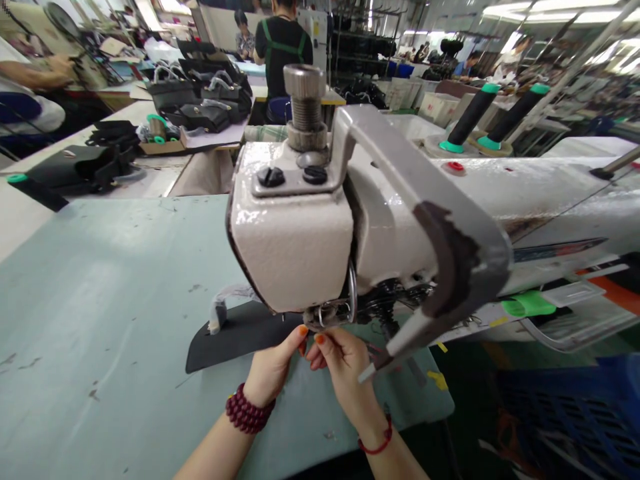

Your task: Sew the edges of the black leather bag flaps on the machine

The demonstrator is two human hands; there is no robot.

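A white sewing machine head (293,250) stands over the pale green table (125,300). Under it lies a flat black piece (240,337) with a grey handle end in clear wrap near its left end. My left hand (275,367) is just below the needle area, thumb and fingers pinched together near the black piece's right end. Close beside it, my right hand (343,367) is also closed, thumb against the curled fingers. Whatever the fingertips hold is too small or hidden to make out.
A bent grey metal lever (425,180) arches over the right side of the machine. Black bags (200,113) and a small cardboard box (163,143) sit on tables behind. A blue crate (575,413) stands at lower right. Other people work farther back.
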